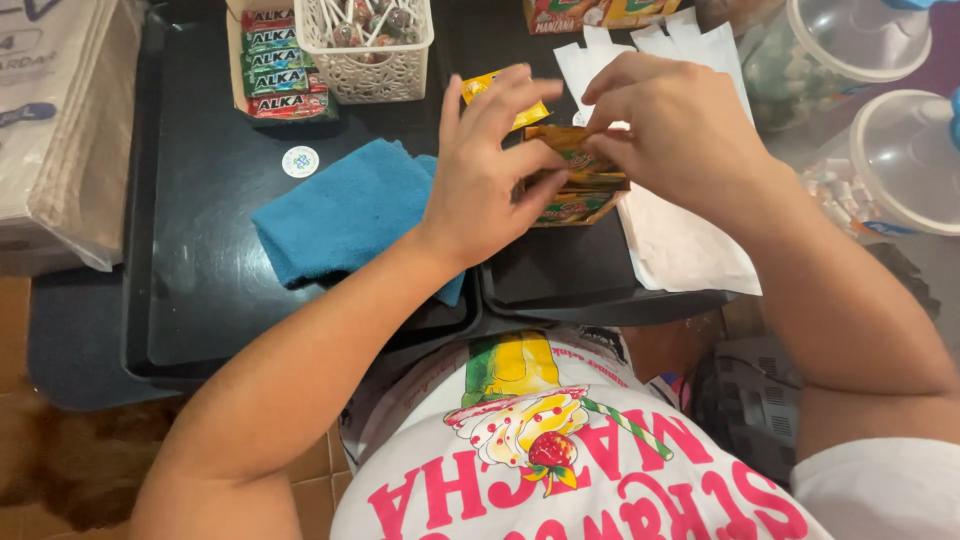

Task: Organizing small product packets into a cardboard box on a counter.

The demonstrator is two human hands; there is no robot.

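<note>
My left hand (490, 170) and my right hand (675, 130) meet over a small stack of flat orange-brown sachets (580, 185). Both pinch the stack from opposite sides, above the black tray (560, 280) on the right. One yellow sachet (500, 90) sticks out behind my left fingers. A white paper bag (690, 250) lies under my right wrist, partly on the tray.
A blue cloth (340, 215) lies on the left black tray (190, 250). Behind it stand a white basket of lollipops (365, 60) and a box of stacked candy packs (280, 65). More white paper bags (650, 50) lie at the back. Clear plastic jars (900, 150) of sweets stand at right.
</note>
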